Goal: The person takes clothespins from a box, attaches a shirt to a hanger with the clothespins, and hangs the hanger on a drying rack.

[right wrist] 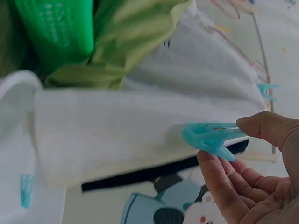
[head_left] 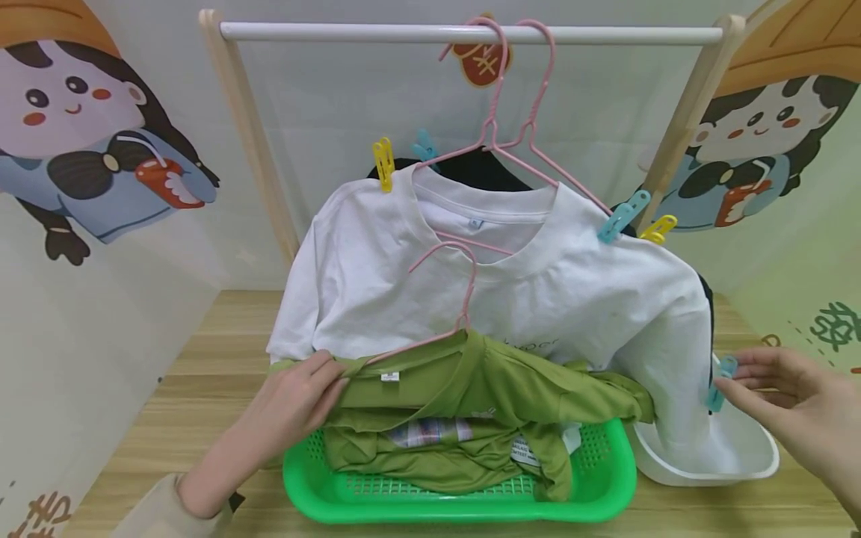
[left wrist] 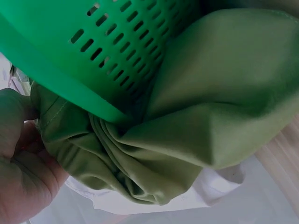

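A light wood-grain bench [head_left: 215, 359] lies between pale walls [head_left: 148, 314] printed with cartoon figures. Across the back stands a rack [head_left: 323, 32] of wooden posts and white crossbar, with two pink wire hangers [head_left: 498, 86] hooked over it and a white long-sleeved shirt [head_left: 578, 291] hanging below. In front, an olive-green cloth shirt [head_left: 538, 381], a pink hanger [head_left: 468, 299] at its neck, spreads over a bright green perforated plastic basket [head_left: 457, 512]; the left hand [head_left: 296, 396] pinches its collar edge. Near a white plastic tub [head_left: 713, 476], the right hand [head_left: 794, 396] grips a light-blue plastic clothespin [head_left: 721, 388] between thumb and fingers
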